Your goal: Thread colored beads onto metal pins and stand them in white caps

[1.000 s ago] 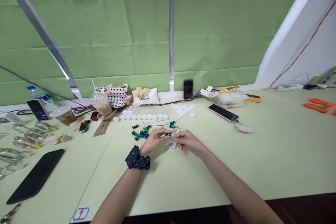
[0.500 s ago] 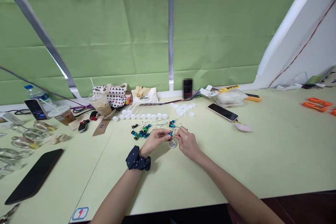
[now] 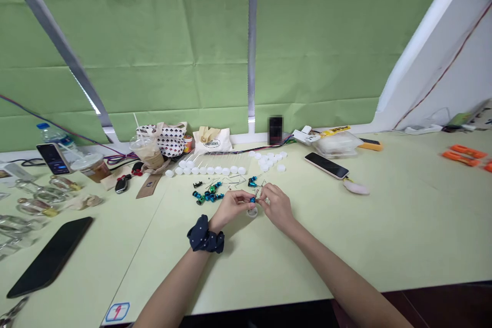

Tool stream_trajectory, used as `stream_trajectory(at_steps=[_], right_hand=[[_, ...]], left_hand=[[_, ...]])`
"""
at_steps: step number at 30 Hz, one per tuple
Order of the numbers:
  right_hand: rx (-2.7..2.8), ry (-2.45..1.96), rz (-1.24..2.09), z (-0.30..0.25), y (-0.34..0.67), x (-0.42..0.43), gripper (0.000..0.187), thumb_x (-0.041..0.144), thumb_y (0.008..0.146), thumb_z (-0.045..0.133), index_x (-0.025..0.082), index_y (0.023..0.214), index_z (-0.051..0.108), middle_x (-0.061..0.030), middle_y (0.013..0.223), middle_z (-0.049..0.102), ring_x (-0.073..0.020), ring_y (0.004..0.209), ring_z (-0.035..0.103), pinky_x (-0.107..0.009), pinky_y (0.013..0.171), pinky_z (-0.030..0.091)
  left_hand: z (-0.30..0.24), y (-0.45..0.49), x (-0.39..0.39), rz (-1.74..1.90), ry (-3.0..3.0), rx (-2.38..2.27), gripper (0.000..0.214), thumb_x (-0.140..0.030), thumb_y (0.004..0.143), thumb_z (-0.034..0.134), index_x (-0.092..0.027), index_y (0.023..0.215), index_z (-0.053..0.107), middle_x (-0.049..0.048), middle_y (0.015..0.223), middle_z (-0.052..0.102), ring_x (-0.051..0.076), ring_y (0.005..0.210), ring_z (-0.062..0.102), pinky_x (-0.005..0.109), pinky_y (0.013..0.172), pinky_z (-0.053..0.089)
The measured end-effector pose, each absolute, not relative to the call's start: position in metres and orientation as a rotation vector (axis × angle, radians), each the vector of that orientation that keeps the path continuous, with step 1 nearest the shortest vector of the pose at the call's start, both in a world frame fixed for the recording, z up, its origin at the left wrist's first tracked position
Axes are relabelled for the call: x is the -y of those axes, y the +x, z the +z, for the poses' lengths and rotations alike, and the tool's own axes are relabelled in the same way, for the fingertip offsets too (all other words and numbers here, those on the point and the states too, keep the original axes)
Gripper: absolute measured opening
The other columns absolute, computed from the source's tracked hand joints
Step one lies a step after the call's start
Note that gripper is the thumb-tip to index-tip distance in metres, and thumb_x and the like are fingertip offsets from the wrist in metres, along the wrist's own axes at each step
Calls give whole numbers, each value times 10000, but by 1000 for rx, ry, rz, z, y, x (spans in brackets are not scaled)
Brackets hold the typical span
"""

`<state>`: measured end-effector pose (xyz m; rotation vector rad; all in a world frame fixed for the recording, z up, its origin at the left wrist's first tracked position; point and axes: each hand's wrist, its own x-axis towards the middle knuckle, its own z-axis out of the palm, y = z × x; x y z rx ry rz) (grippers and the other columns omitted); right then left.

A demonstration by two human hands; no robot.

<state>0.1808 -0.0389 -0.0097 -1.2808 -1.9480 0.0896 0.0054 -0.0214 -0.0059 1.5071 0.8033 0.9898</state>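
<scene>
My left hand (image 3: pixel 231 206) and my right hand (image 3: pixel 275 206) meet over the pale green table (image 3: pixel 346 236), fingertips pinched together around a small blue metal piece (image 3: pixel 252 199) with a thin wire. A small white cap (image 3: pixel 251 211) lies on the table just under them. My left wrist wears a dark dotted scrunchie (image 3: pixel 205 236). Just beyond the hands lie several blue and green metal pieces (image 3: pixel 208 195), thin metal pins (image 3: pixel 234 180) and a row of white caps (image 3: pixel 209 169).
A black phone (image 3: pixel 49 256) lies at the left, another phone (image 3: pixel 326 165) at the right beside a pink object (image 3: pixel 355 188). Iced drink cups (image 3: pixel 148 152), small bags (image 3: pixel 212 139), clear bottles (image 3: pixel 36 207) and a plastic box (image 3: pixel 338 142) stand along the back. Orange tools (image 3: pixel 466 154) lie far right.
My right hand has shifted slightly left and closer to the left hand, fingertips now touching at the blue piece. Both hands moved a little toward the far side.
</scene>
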Motion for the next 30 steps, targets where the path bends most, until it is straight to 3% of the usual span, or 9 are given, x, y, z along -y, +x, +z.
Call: stream_trajectory(at_steps=[6, 15, 22, 30], right_hand=[[1959, -1323, 238, -18, 180, 34, 96, 146, 769, 531, 198, 694, 500, 18, 633, 563, -135, 589, 522, -224, 560, 339], [2038, -948, 371, -13, 187, 29, 206, 138, 854, 425, 186, 832, 624, -57, 804, 653, -148, 704, 596, -249, 650, 438], [2005, -1252, 280, -12, 186, 33, 106, 203, 796, 566, 196, 695, 599, -11, 707, 668, -154, 644, 596, -232, 602, 385], [2016, -1232, 367, -11, 183, 34, 38, 175, 774, 574, 197, 751, 595, 5, 695, 655, -139, 610, 584, -224, 596, 399]], left_hand=[[-4, 5, 23, 1004, 1522, -812, 310, -287, 626, 759, -119, 879, 696, 101, 910, 694, 214, 855, 635, 332, 768, 511], [-7, 2, 18, 1040, 1577, -837, 321, -294, 648, 744, -122, 915, 696, 86, 870, 701, 192, 813, 635, 306, 748, 503], [-6, 2, 19, 992, 1576, -852, 316, -286, 634, 753, -119, 898, 702, 97, 906, 701, 204, 839, 637, 319, 769, 507], [-6, -2, 18, 956, 1567, -813, 307, -288, 642, 750, -121, 895, 705, 94, 884, 705, 198, 808, 644, 321, 771, 509]])
